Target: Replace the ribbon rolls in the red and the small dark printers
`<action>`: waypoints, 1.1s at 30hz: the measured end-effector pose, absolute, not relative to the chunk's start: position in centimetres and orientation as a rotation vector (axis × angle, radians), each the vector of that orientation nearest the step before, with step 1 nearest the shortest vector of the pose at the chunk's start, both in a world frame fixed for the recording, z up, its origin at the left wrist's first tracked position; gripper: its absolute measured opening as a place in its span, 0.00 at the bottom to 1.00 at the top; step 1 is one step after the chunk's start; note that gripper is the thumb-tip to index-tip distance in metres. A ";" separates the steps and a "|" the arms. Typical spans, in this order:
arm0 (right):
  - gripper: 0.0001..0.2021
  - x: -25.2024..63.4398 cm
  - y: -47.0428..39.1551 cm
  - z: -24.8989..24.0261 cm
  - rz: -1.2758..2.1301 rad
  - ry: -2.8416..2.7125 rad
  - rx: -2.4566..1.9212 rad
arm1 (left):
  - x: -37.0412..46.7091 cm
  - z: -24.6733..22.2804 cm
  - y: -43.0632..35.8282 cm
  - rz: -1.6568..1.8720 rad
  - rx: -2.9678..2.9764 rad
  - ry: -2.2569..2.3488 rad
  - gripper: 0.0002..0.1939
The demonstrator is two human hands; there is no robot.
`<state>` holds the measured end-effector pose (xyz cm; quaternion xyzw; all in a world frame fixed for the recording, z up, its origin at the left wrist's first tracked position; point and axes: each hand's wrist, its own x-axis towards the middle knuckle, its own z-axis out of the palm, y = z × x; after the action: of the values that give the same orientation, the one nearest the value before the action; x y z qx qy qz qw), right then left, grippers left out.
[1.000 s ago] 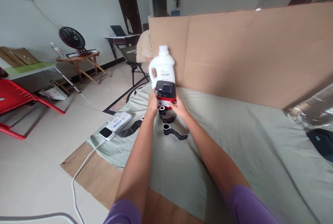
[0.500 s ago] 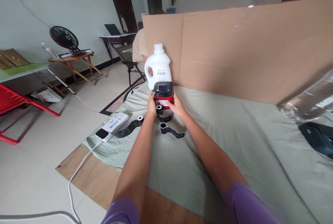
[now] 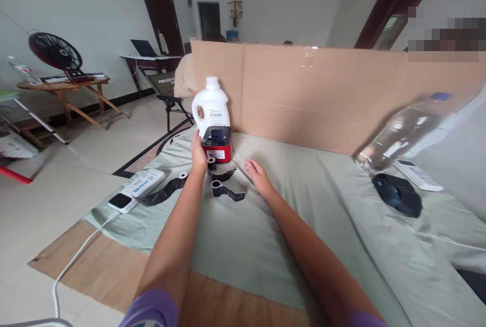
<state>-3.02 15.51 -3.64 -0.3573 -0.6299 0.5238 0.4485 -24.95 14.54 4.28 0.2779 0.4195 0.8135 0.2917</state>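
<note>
A: Right hand (image 3: 258, 174) has moved off red box (image 3: 224, 144); empty, fingers loose.
B: Left hand (image 3: 198, 152)?
A: On box's left side; can't tell if gripping.
B: Box position? Writing?
A: On cloth (image 3: 311, 180), before jug (image 3: 211, 107). Box label (image 3: 216, 155), jug print unreadable; chair (image 3: 161, 85) says "PROJE…".

The box (image 3: 225, 153) hides the foot of the jug (image 3: 212, 107), whose small print I can't read, nor the box's label. The left hand (image 3: 198, 152) covers part of the box's left side. Cardboard (image 3: 284, 99) screens much of a person (image 3: 184, 79). At upper right, a patch (image 3: 448, 36) is blurred into blocks. A red bar (image 3: 15, 174), the cable (image 3: 74, 258) and some dark thing (image 3: 473, 284) are cut off at the edges.
</note>
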 end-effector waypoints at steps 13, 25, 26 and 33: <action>0.17 26.7 1.8 0.1 0.811 -1.720 -1.291 | -2.9 6.4 2.5 1.444 2.063 0.932 0.22; 0.48 44.0 14.8 3.5 0.200 -1.410 -2.308 | 3.9 2.4 -7.7 0.150 2.503 0.606 0.37; 0.50 43.8 15.4 3.5 0.231 -1.446 -2.321 | 4.0 2.8 -7.7 0.141 2.498 0.604 0.37; 0.60 37.8 13.8 4.9 0.095 -1.555 -2.479 | 4.2 2.6 -7.9 0.188 2.487 0.570 0.37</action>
<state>37.76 13.75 4.87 -0.8418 -0.5281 0.0323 0.1068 4.23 -7.91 2.56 0.9311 0.2133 0.0703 0.2873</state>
